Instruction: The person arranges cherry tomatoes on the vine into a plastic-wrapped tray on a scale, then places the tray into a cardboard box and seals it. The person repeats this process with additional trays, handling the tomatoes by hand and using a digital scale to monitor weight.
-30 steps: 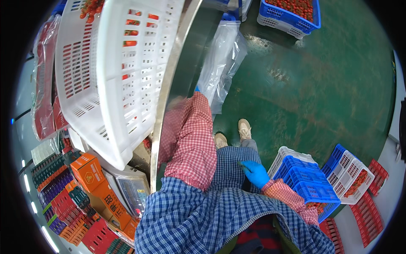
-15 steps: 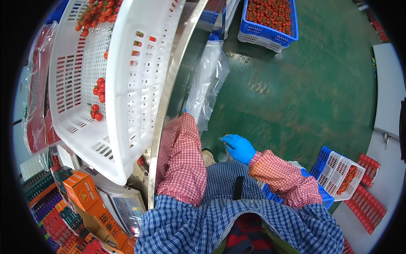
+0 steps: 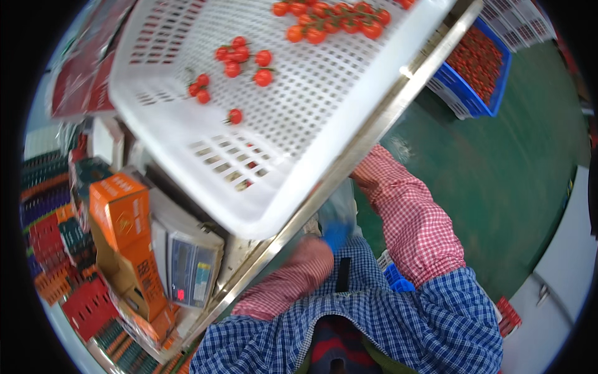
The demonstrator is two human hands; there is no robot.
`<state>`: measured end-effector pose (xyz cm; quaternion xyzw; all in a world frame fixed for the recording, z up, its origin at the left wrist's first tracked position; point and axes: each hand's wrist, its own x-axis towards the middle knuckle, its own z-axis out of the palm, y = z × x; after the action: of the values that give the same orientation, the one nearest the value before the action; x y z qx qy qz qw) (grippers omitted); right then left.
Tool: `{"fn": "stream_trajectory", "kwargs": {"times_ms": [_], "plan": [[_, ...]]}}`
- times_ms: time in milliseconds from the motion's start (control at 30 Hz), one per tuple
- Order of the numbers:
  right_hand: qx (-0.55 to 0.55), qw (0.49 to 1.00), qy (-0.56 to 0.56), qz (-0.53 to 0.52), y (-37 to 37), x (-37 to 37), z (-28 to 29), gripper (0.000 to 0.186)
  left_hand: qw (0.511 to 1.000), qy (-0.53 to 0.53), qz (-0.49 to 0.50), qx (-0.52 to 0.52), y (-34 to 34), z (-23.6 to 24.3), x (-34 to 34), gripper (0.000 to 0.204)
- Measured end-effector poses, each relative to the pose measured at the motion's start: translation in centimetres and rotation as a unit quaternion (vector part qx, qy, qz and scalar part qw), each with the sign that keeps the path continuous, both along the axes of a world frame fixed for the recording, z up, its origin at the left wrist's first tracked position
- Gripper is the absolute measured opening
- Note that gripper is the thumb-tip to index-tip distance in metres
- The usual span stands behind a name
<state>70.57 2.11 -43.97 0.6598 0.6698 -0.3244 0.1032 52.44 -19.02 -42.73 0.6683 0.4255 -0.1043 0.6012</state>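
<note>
My left hand, in a blue glove, is below the metal table edge, close to my apron. Motion smears its fingers, so I cannot tell whether it grips anything. A clear plastic bag hangs just beyond it. My right arm, in a red checked sleeve, stretches forward to the table edge, where its hand is hidden. Above both arms, a white perforated crate rests on the table, holding a long truss of cherry tomatoes and several smaller loose tomatoes.
Left of the crate are a scale, an orange box and stacked coloured packaging. A blue crate full of tomatoes stands on the green floor at the right. A white door-like panel is at far right.
My view has swung left, showing more of the white crate's inside. My right arm has gone from my lap forward to the table edge. My left gloved hand has come into sight near my apron.
</note>
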Motion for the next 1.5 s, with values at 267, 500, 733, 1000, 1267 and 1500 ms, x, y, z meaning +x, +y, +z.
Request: {"fn": "stream_trajectory", "kwargs": {"times_ms": [267, 500, 733, 1000, 1267, 1500], "plan": [[0.047, 0.933, 0.255, -0.251, -5.9, 0.5, 14.4, 0.036, 0.982, -0.160, -0.072, 0.072, -0.6, 15.7, -3.2, 0.037], [0.090, 0.978, 0.157, 0.103, -17.4, -4.4, 37.4, 0.040, 0.876, -0.372, 0.298, 0.071, 9.9, 42.8, -4.5, 0.005], [0.635, 0.768, 0.002, -0.083, -8.4, 3.4, 44.4, 0.039, 0.783, 0.101, 0.236, 0.567, 12.2, 49.9, -23.7, 0.042], [0.747, 0.658, -0.051, 0.077, -1.2, -3.6, 52.4, 0.051, 0.523, 0.454, 0.444, 0.569, 9.5, 45.7, -58.4, 0.020], [0.724, 0.677, 0.019, 0.130, 8.2, -12.5, 59.3, 0.031, 0.632, 0.269, 0.596, 0.416, 1.1, 48.8, -76.4, 0.030], [0.653, 0.732, 0.149, 0.127, 13.5, -15.9, 58.7, 0.033, 0.569, 0.150, 0.664, 0.461, -7.5, 46.0, -71.5, 0.028]]}}
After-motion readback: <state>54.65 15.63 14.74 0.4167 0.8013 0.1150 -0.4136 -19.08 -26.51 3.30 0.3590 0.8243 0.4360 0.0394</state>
